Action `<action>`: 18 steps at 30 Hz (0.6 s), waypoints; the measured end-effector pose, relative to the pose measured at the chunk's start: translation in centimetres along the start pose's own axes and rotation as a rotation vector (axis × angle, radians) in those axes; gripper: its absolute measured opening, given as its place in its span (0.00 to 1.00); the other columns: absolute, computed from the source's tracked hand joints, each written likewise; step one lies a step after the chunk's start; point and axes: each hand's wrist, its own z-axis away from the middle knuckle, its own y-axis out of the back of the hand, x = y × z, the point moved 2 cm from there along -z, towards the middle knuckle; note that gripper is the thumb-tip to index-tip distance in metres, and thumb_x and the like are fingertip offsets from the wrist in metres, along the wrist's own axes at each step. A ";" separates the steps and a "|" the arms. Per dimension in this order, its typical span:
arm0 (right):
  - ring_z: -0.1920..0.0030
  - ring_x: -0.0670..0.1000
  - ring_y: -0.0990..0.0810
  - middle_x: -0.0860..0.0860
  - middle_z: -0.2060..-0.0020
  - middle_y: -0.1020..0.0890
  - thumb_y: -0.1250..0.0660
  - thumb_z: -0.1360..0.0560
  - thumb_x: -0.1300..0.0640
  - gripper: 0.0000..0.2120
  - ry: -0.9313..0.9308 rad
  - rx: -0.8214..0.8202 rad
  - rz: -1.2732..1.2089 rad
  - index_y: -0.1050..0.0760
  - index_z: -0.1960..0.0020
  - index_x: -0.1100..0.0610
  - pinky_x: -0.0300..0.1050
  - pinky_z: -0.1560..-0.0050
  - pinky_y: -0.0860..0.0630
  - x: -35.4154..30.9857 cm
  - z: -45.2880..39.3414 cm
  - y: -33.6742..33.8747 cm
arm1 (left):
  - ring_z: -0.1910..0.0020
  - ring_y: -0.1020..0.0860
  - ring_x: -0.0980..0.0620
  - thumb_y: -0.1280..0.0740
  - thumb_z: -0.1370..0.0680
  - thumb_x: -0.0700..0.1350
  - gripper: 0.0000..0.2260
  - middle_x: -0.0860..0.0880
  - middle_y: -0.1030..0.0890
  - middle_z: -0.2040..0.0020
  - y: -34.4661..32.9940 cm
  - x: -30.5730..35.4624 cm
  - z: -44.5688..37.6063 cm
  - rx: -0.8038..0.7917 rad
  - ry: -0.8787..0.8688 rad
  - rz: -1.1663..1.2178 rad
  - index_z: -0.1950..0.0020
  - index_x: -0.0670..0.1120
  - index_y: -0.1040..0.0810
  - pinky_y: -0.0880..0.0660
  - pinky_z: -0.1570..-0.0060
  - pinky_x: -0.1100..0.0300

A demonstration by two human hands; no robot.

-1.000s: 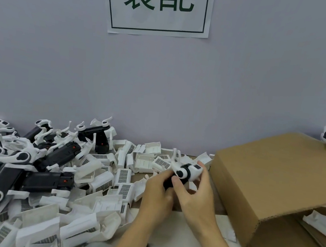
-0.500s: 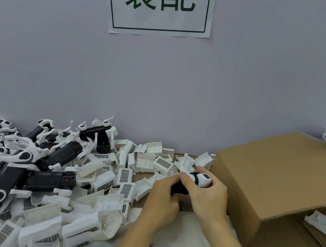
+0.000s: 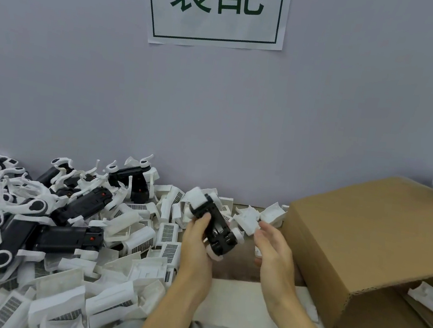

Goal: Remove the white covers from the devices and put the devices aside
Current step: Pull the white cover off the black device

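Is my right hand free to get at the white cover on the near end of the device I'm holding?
Probably yes. The right hand is open and holds nothing, just beside the device that the left hand grips. The white cover at its near end faces the right hand with nothing between them.

Only readable txt: white paper sign (image 3: 217, 11) taped on the grey wall (image 3: 327, 95), top centre. Two big dark-green Chinese chars, "装配", inside a thin dark-green rectangular border; top of chars and border cut off by the frame edge. No other wording on the sign.

White covers (image 3: 169, 250) in the pile w/ dark grid-like patches, poss. printed codes or vents, too small/blurred to read. Black devices (image 3: 70, 238) at left w/ small red dots, no legible marks. Cardboard box (image 3: 363, 247) at right: plain faces, no print seen.
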 end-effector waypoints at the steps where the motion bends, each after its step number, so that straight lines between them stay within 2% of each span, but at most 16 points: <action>1: 0.39 0.42 0.24 0.46 0.40 0.21 0.35 0.19 0.55 0.14 -0.004 0.002 0.003 0.25 0.34 0.49 0.45 0.38 0.28 0.1 -0.1 0.0 | 0.56 0.19 0.46 0.32 0.21 0.53 0.17 0.43 0.16 0.52 0.0 0.1 -0.1 0.002 0.017 0.017 0.40 0.42 0.21 0.24 0.61 0.54; 4: 0.40 0.44 0.24 0.46 0.41 0.21 0.36 0.19 0.56 0.13 -0.013 0.024 0.016 0.24 0.35 0.50 0.46 0.39 0.28 0.2 -0.2 0.1 | 0.63 0.20 0.48 0.24 0.31 0.56 0.24 0.46 0.16 0.60 -0.2 0.5 0.1 0.029 -0.010 -0.063 0.43 0.41 0.20 0.26 0.70 0.57; 6: 0.40 0.45 0.23 0.46 0.42 0.20 0.36 0.19 0.57 0.13 -0.017 0.044 0.033 0.24 0.36 0.50 0.47 0.38 0.27 0.3 -0.3 0.1 | 0.67 0.20 0.52 0.22 0.30 0.52 0.21 0.49 0.17 0.64 -0.2 0.4 0.2 0.056 -0.022 -0.127 0.45 0.40 0.20 0.26 0.73 0.60; 8: 0.41 0.47 0.23 0.47 0.43 0.20 0.37 0.19 0.57 0.11 -0.029 0.073 0.048 0.23 0.37 0.50 0.49 0.39 0.27 0.4 -0.5 0.1 | 0.66 0.19 0.52 0.24 0.26 0.48 0.18 0.50 0.17 0.64 -0.1 0.3 0.2 0.088 0.000 -0.120 0.42 0.39 0.22 0.24 0.69 0.59; 11: 0.44 0.50 0.22 0.49 0.44 0.19 0.38 0.18 0.59 0.11 -0.069 0.123 0.078 0.22 0.39 0.52 0.52 0.39 0.26 0.6 -0.9 0.3 | 0.52 0.17 0.44 0.28 0.23 0.47 0.18 0.45 0.15 0.53 -0.1 0.2 0.1 0.097 0.065 0.014 0.36 0.41 0.24 0.22 0.50 0.49; 12: 0.45 0.51 0.22 0.50 0.44 0.19 0.39 0.19 0.60 0.11 -0.081 0.131 0.085 0.22 0.39 0.52 0.51 0.41 0.26 0.7 -0.9 0.3 | 0.50 0.17 0.43 0.29 0.22 0.48 0.17 0.44 0.15 0.50 -0.2 0.3 0.1 0.077 0.082 0.059 0.36 0.41 0.24 0.22 0.48 0.47; 15: 0.50 0.50 0.21 0.50 0.48 0.19 0.39 0.19 0.60 0.11 -0.103 0.103 0.096 0.22 0.41 0.51 0.46 0.50 0.26 0.7 -0.8 0.3 | 0.58 0.17 0.47 0.33 0.21 0.50 0.14 0.44 0.15 0.54 -0.3 0.6 0.2 0.000 0.100 0.137 0.42 0.42 0.20 0.22 0.55 0.52; 18: 0.55 0.50 0.21 0.50 0.54 0.19 0.37 0.19 0.58 0.08 -0.114 0.016 0.064 0.20 0.44 0.52 0.45 0.55 0.28 0.4 -0.4 -0.2 | 0.52 0.19 0.43 0.37 0.18 0.49 0.17 0.39 0.17 0.49 -0.3 0.9 0.5 0.011 0.092 0.152 0.39 0.37 0.21 0.22 0.52 0.51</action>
